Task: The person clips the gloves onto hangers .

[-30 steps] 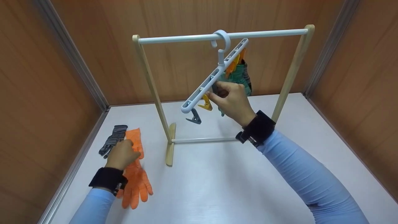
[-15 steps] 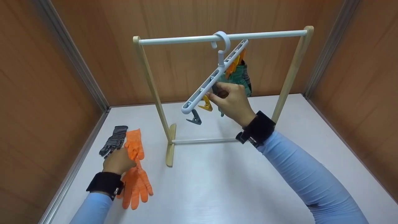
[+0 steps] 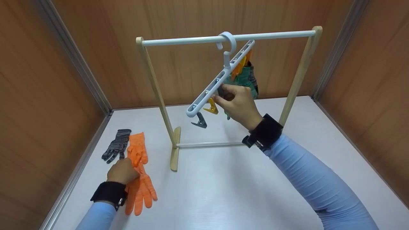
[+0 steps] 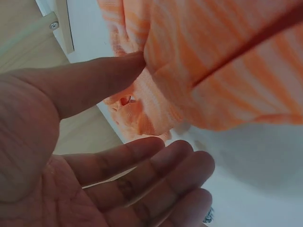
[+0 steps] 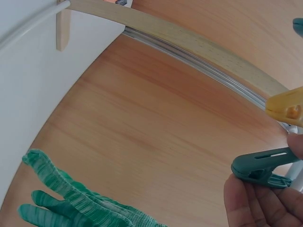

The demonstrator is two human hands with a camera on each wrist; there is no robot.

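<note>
While your right hand (image 3: 238, 105) pinches green clip (image 5: 262, 166) on hanger (image 3: 220, 78), left hand (image 3: 123, 171) grips orange glove (image 3: 139, 179) on table, glove long axis toward you, well left of clip.

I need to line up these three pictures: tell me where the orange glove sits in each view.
Head: the orange glove lies low on the left of the table, under the left hand, beside a grey glove.
Left wrist: it fills the top right, the thumb touching its edge.
Right wrist: not in it; only a green glove shows.
Shared landmark: the rack's wooden post.
</note>
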